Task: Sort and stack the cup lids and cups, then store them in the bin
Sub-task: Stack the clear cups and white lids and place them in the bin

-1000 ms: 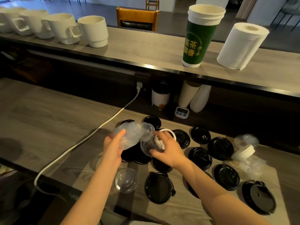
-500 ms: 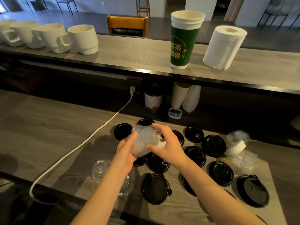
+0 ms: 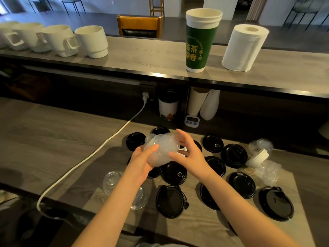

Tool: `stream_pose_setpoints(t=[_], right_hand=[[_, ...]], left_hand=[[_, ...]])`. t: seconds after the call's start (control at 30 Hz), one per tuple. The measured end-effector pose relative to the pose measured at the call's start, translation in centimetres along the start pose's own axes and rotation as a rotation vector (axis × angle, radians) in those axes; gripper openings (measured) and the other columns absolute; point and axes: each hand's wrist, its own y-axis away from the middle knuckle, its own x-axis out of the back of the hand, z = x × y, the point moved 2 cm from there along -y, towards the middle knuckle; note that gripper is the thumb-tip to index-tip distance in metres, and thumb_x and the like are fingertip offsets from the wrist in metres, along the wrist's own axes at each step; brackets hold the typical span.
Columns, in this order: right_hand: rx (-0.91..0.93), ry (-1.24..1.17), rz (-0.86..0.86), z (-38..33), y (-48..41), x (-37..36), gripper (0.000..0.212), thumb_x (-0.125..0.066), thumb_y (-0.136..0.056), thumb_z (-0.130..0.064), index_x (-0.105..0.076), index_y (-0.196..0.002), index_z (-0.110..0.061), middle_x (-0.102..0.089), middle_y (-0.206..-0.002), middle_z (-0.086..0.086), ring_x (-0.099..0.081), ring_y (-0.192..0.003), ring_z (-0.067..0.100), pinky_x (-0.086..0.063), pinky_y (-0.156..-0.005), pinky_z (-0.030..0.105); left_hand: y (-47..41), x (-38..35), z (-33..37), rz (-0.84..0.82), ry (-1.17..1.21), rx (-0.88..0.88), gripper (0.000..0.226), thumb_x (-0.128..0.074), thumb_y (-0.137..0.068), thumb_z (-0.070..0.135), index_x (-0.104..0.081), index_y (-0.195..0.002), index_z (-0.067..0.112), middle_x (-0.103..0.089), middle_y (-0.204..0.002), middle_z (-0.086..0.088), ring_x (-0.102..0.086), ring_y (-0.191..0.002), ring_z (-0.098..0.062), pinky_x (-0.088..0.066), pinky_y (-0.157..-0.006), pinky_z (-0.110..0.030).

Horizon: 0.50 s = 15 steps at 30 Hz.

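A stack of clear dome lids [image 3: 161,148] is held above the counter. My left hand [image 3: 142,162] grips it from below, thumb over its side. My right hand [image 3: 188,154] touches its right side with spread, mostly straight fingers. Several black flat lids [image 3: 234,155] lie scattered on the wooden counter around and under my hands. Two loose clear lids [image 3: 114,180] lie at the front left, partly behind my left forearm. More clear lids [image 3: 267,172] and a white lid stack [image 3: 258,157] lie at the right. No bin is in view.
A white power cable [image 3: 89,157] runs from a socket across the counter to the front left edge. The raised shelf holds white mugs [image 3: 92,41], a green paper cup stack [image 3: 201,40] and a paper towel roll [image 3: 244,47]. Cups and a timer [image 3: 192,120] stand beneath it.
My right hand brought a separate clear lid onto the stack in my left hand and has now opened its fingers against the stack's side.
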Motion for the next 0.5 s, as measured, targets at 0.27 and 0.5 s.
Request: stream_pose_setpoints(t=[0.27,0.5], right_hand=[[-0.239,-0.223,-0.238,0.8,0.8,-1.4,0.076,-0.066,-0.070,-0.055,-0.040,-0.139,-0.034,-0.050,-0.136,-0.006,-0.054,-0.121,0.015,-0.045,-0.103,0.044],[-0.193,-0.234,-0.142,1.3,2.7,-1.6,0.060,-0.073,-0.069,-0.041,-0.053,-0.125,-0.035,-0.055,-0.127,-0.007,-0.059,-0.111,0.009,-0.052,-0.084,0.021]], left_hand=[[1.4,1.6,-0.2,-0.186,-0.035,-0.004,0.074,-0.078,-0.059,0.032,-0.054,-0.125,0.009,-0.063,-0.120,-0.012,-0.064,-0.104,-0.022,-0.056,-0.079,-0.033],[2.1,1.9,-1.5,-0.147,-0.343,0.025,0.080,-0.060,-0.070,0.048,-0.033,-0.142,0.028,-0.039,-0.142,-0.004,-0.046,-0.125,-0.021,-0.049,-0.091,-0.036]])
